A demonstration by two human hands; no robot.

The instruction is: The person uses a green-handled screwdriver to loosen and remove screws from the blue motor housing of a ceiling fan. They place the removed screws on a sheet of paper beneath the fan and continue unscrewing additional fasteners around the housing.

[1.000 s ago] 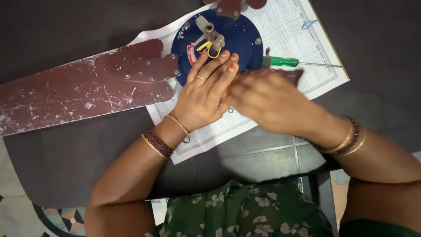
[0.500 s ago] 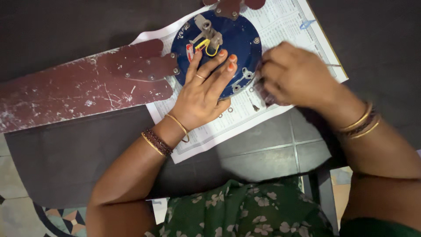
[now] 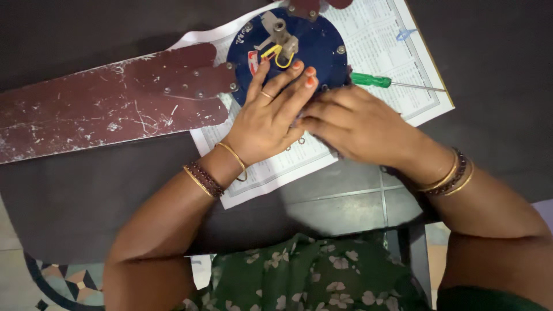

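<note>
Head view, looking straight down on a dark table. At top centre, a round blue fan motor housing, lying flat on a printed paper sheet, with a grey metal stem and looped yellow wire at its middle. Bolted to the housing's left edge, a long maroon fan blade, scratched and dusty, stretching off toward the left border. Left hand laid palm-down over the lower part of the housing, fingers stretched out flat and released, tips with orange-red nails resting on the blue face just below the wire; ring on one finger, bangles at the wrist. Right hand just beside it, touching the left fingers at the housing's lower right rim, fingers curled inward; whether clenched on anything, cannot tell, since the fingertips are hidden beneath the hand. Green-handled screwdriver lying on the paper right of the housing, just above the right hand, shaft pointing right, apart from both hands. Below, green floral clothing and patterned floor tiles at lower left.
</note>
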